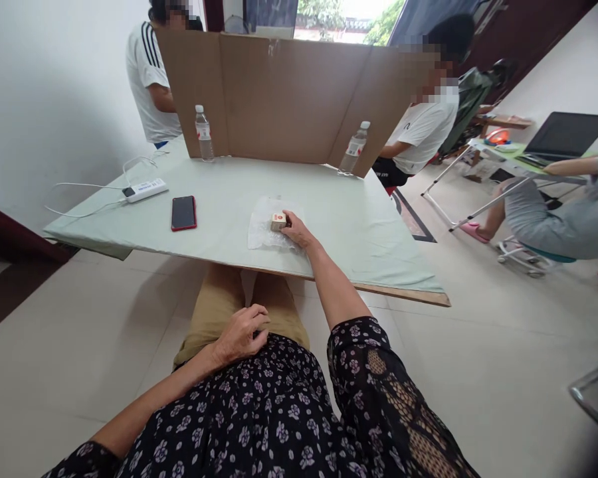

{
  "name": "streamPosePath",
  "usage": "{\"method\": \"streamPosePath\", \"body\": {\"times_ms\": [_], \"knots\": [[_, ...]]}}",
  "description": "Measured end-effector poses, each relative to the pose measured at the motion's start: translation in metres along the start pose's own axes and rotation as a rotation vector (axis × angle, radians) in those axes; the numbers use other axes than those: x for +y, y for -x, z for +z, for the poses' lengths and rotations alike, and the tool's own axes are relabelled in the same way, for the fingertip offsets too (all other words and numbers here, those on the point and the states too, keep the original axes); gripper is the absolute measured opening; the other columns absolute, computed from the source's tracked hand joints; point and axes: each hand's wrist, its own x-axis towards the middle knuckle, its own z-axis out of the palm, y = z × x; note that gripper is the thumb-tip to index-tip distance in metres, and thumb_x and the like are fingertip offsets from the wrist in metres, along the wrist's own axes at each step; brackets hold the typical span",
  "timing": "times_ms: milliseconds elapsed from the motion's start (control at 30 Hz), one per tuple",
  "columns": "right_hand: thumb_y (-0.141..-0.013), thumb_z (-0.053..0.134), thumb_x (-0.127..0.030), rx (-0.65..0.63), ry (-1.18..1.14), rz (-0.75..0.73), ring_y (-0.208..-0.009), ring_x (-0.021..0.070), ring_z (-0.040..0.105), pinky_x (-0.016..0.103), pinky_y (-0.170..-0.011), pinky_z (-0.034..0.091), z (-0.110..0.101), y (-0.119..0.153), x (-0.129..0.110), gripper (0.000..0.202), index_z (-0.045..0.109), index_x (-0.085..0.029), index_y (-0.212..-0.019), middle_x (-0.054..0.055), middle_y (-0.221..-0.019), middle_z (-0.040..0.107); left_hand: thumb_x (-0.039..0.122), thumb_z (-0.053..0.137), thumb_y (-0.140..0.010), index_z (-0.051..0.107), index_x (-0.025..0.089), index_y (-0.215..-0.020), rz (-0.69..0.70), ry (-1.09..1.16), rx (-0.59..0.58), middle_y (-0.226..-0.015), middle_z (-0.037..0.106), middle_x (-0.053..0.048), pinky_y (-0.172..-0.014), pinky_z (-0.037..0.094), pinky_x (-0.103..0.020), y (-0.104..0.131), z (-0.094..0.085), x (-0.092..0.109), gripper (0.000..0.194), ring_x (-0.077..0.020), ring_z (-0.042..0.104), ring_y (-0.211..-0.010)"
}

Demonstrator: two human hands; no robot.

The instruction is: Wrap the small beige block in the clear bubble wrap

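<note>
A small beige box [278, 222] with a red mark on its top sits on a sheet of clear bubble wrap [259, 234] near the front of the table. My right hand [295, 230] grips this box from its right side, fingers and thumb closed around its edge. Down in my lap rests my left hand [244, 330], holding nothing, its fingers loosely bent and the thumb apart from them.
A cardboard screen [289, 99] stands along the table's [339, 239] far side, with water bottles [205, 136] [355, 151] before it. To the left lie a red-edged phone [183, 214] and a white power strip [147, 190] with cables. People sit behind the screen and at right.
</note>
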Motion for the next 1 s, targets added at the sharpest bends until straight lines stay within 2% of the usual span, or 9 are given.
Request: {"method": "streamPosePath", "body": {"times_ms": [233,500,633,800,1000], "knots": [[-0.062,0.062,-0.017,0.01,0.013,0.01,-0.125,0.0264,0.058,0.043,-0.114,0.042,0.0,0.0,-0.001,0.079,0.051,-0.017,-0.14,0.01,-0.137,0.062,0.017,0.056,-0.085,0.068,0.018,-0.099,-0.004,0.006,0.0,-0.106,0.07,-0.01,-0.084,0.058,-0.034,0.001,0.001,-0.002,0.018,-0.021,0.07,-0.094],[-0.062,0.061,-0.017,0.013,0.035,0.002,-0.125,0.0272,0.058,0.044,-0.114,0.041,-0.001,0.005,-0.007,0.078,0.051,-0.015,-0.14,0.012,-0.137,0.062,0.015,0.057,-0.085,0.068,0.02,-0.1,0.01,0.0,-0.002,-0.106,0.069,-0.009,-0.084,0.057,-0.033,-0.002,0.001,-0.004,0.019,-0.0199,0.069,-0.093],[-0.063,0.061,-0.016,0.001,0.029,-0.004,-0.122,0.0252,0.06,0.043,-0.113,0.043,-0.002,0.005,-0.008,0.076,0.051,-0.017,-0.139,0.009,-0.134,0.064,0.015,0.057,-0.084,0.068,0.019,-0.101,0.02,0.012,0.04,-0.108,0.069,-0.01,-0.086,0.057,-0.035,-0.01,0.0,-0.007,0.02,-0.021,0.068,-0.097],[-0.065,0.06,-0.016,-0.008,0.023,-0.012,-0.125,0.0244,0.059,0.042,-0.115,0.041,-0.002,0.007,-0.005,0.077,0.05,-0.018,-0.141,0.009,-0.136,0.064,0.015,0.056,-0.086,0.069,0.018,-0.1,0.025,0.018,0.107,-0.109,0.07,-0.011,-0.089,0.057,-0.037,-0.045,-0.014,-0.018,0.019,-0.022,0.068,-0.1],[-0.068,0.062,-0.019,-0.044,0.008,-0.02,-0.123,0.0243,0.06,0.043,-0.114,0.041,-0.005,0.011,0.0,0.075,0.05,-0.019,-0.142,0.008,-0.134,0.064,0.013,0.053,-0.086,0.068,0.02,-0.102,-0.106,-0.009,0.237,-0.109,0.069,-0.009,-0.098,0.054,-0.038,-0.122,-0.036,-0.057,0.023,-0.0221,0.065,-0.106]]}}
